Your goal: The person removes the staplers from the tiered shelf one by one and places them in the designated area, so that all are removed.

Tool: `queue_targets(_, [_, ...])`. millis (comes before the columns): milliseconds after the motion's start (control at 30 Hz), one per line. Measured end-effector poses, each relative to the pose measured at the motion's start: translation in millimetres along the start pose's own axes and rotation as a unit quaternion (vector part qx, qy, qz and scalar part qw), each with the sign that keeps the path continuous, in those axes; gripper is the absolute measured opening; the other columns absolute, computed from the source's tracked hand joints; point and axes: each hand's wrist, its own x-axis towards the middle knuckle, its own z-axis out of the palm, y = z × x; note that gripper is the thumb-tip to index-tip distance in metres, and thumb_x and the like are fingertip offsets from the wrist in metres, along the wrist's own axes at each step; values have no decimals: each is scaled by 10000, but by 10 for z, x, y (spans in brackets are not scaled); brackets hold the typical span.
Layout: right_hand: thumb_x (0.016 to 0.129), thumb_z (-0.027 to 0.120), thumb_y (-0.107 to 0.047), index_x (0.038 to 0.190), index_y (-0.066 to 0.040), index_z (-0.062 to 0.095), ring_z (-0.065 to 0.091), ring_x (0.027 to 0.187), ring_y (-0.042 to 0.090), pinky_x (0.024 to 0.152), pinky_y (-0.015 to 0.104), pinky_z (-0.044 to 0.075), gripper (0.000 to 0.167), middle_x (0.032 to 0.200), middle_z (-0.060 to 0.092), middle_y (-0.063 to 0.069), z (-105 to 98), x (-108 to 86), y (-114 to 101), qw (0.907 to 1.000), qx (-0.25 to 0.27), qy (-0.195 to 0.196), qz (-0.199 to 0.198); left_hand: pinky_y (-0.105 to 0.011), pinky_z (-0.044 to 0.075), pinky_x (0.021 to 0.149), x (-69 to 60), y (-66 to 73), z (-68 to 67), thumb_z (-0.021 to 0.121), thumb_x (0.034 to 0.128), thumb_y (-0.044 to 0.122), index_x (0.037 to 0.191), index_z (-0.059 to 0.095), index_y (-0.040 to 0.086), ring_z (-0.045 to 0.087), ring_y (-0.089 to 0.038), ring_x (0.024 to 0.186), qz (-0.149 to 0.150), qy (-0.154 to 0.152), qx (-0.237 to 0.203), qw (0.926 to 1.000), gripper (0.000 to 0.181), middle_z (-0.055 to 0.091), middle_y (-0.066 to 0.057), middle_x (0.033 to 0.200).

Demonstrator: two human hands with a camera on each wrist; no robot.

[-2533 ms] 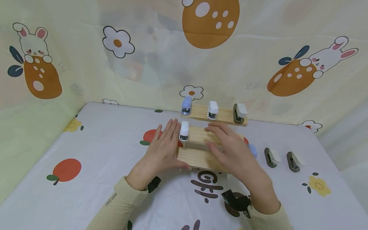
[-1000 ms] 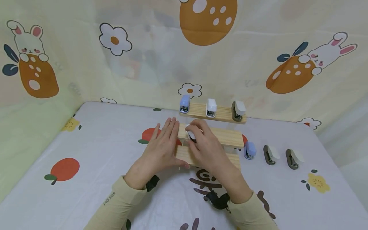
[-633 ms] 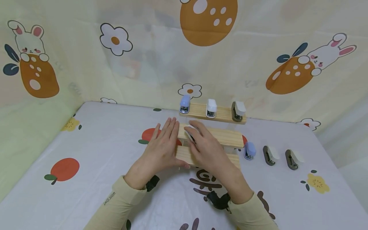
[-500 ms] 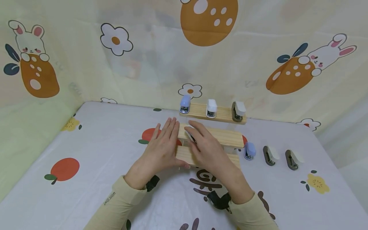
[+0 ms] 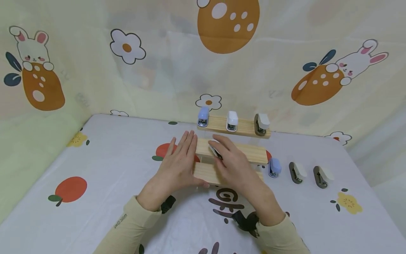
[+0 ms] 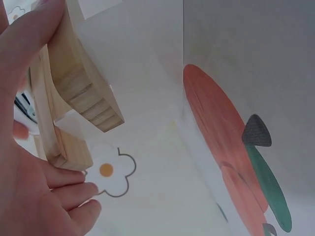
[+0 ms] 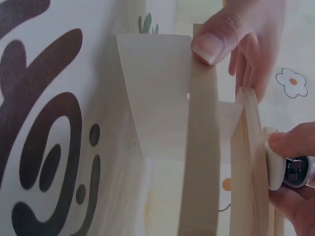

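Fingers of the right hand (image 5: 236, 165) pinch a white stapler (image 5: 215, 151) at the middle board (image 5: 250, 152), left part; can't tell if it touches. Left hand (image 5: 177, 164) fingers straight, against left board ends, thumb on the lower board (image 5: 206, 172). Top board (image 5: 245, 126): three staplers (image 5: 232, 120). Right of boards, on table (image 5: 111, 158): blue stapler (image 5: 274, 167), two grey-and-white staplers (image 5: 297, 173).

Seven small staplers (image 5: 232, 121), three wooden shelf boards (image 5: 250, 152), two sleeves (image 5: 134, 223)
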Motion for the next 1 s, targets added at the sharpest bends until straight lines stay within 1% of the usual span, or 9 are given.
queue_targets(133, [907, 670, -18, 1320, -19, 598, 547, 1310, 310, 1066, 443, 480, 419, 1445, 518, 161, -24, -28, -2, 9999, -62, -44, 75, -549, 85, 1251, -13, -1, 8, 765, 588, 789, 1578, 118, -5, 73, -284, 1559, 39, 58, 39, 10000, 1424, 104, -152, 1667])
queue_targets(300, [907, 688, -46, 1330, -29, 594, 541, 1319, 310, 1057, 445, 486, 433, 1464, 505, 151, -76, -70, -6, 9995, -202, -118, 216, -544, 79, 1252, -1, 15, 27, 762, 587, 792, 1580, 135, 7, 72, -277, 1560, 54, 42, 85, 9999, 1412, 114, -141, 1668])
queue_targets(433, [901, 697, -45, 1322, -24, 598, 541, 1317, 319, 1057, 456, 484, 433, 1461, 505, 156, -126, -119, 9, 9994, -231, -119, 228, -539, 67, 1254, 12, 31, 32, 756, 575, 805, 1580, 130, 8, 65, -272, 1561, 44, 37, 137, 9999, 1428, 114, -137, 1668])
queue_targets(633, [890, 709, -31, 1321, -21, 597, 541, 1312, 326, 1035, 454, 501, 445, 1451, 508, 160, -200, -185, 41, 9994, -260, -64, 241, -533, 76, 1255, 17, 34, 23, 762, 569, 804, 1579, 137, 4, 79, -274, 1560, 18, 110, 134, 9998, 1431, 128, -137, 1666])
queue_targets(833, [874, 720, -10, 1304, -12, 608, 567, 1277, 331, 982, 441, 537, 444, 1437, 517, 164, -272, -236, 61, 9995, -234, -11, 213, -530, 73, 1257, 14, 24, 13, 775, 570, 788, 1578, 138, 3, 80, -269, 1560, -26, 99, 57, 9999, 1428, 135, -137, 1665])
queue_targets(933, [864, 721, 9, 1293, -3, 613, 593, 1236, 341, 925, 437, 564, 442, 1418, 529, 174, -310, -269, 77, 9995, -279, 97, 135, -526, 72, 1257, 15, 24, 8, 778, 575, 783, 1579, 135, 3, 78, -266, 1560, -49, 69, 24, 10000, 1424, 131, -135, 1667])
queue_targets(1000, [854, 725, 22, 1283, 5, 616, 613, 1199, 347, 859, 419, 587, 442, 1402, 539, 183, -337, -293, 90, 9993, -318, 213, 42, -525, 76, 1257, 18, 24, 5, 781, 573, 780, 1579, 136, 3, 79, -265, 1560, -66, 60, 12, 10000, 1425, 132, -134, 1667])
